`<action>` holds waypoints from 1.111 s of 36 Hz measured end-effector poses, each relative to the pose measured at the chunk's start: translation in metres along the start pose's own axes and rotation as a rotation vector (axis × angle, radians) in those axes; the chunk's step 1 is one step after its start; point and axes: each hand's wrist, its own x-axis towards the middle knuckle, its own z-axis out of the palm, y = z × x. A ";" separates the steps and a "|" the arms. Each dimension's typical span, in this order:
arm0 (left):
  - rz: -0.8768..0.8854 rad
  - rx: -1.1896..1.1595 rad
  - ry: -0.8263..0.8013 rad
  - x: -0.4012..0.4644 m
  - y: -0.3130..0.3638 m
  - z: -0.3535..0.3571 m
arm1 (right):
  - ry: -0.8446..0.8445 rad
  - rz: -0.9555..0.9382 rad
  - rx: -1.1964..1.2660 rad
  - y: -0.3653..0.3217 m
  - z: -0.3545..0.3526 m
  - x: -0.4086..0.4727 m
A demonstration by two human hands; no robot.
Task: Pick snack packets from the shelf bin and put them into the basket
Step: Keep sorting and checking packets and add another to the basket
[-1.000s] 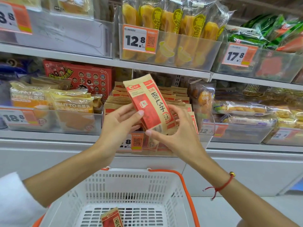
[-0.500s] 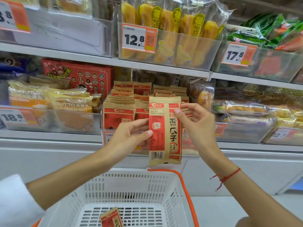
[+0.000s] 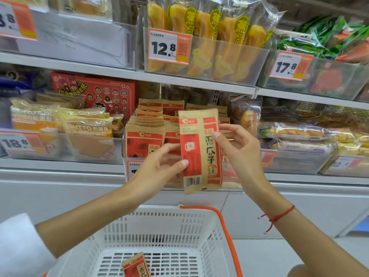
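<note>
A tan and red snack packet [image 3: 199, 150] hangs upright in front of the shelf bin [image 3: 127, 156], above the basket. My left hand [image 3: 159, 166] pinches its left edge with thumb and fingers. My right hand [image 3: 237, 148] holds its right edge near the top, a fingertip on the front. Several more packets of the same kind [image 3: 145, 134] stand in rows in the bin behind. The white basket [image 3: 159, 226] with an orange handle sits below, and one packet [image 3: 136, 265] lies on its floor.
A clear bin of yellow bread packs [image 3: 60, 126] stands to the left and a red box [image 3: 99, 92] behind it. Bins of wrapped cakes [image 3: 295, 144] are to the right. The upper shelf holds yellow sticks [image 3: 205, 37] and green packs [image 3: 323, 37].
The packet has been turned from tilted to upright and drawn out of the bin, lower and toward the basket. Both hands have shifted their hold on its edges.
</note>
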 end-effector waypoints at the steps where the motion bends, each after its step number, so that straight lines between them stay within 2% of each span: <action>1: 0.005 -0.030 0.026 0.001 0.002 -0.001 | -0.028 -0.003 -0.022 0.000 0.001 -0.001; 5: 0.038 -0.086 0.116 0.003 0.008 -0.008 | -0.097 -0.045 -0.111 0.004 0.006 -0.004; 12: 0.055 -0.108 0.148 0.002 0.007 -0.005 | -0.044 -0.101 -0.137 0.004 0.009 -0.008; 18: 0.124 -0.148 0.300 0.003 0.013 -0.004 | -0.244 -0.209 -0.372 -0.001 0.022 -0.025; 24: 0.119 -0.084 0.284 -0.003 0.014 0.003 | -0.251 -0.173 -0.383 0.000 0.026 -0.026; 27: 0.103 -0.117 0.240 -0.002 0.017 0.002 | -0.302 -0.077 -0.245 -0.005 0.018 -0.018; 31: 0.073 -0.136 0.264 0.004 0.023 -0.005 | -0.459 0.284 0.154 -0.013 0.006 -0.007; 33: 0.063 -0.131 0.283 0.006 0.022 -0.009 | -0.600 0.432 0.297 -0.014 0.000 -0.004; 36: 0.042 -0.156 0.263 0.006 0.022 -0.011 | -0.775 0.542 0.465 -0.010 -0.006 -0.006; 40: 0.063 -0.199 0.310 0.004 0.025 -0.012 | -0.763 0.612 0.579 -0.011 -0.009 -0.006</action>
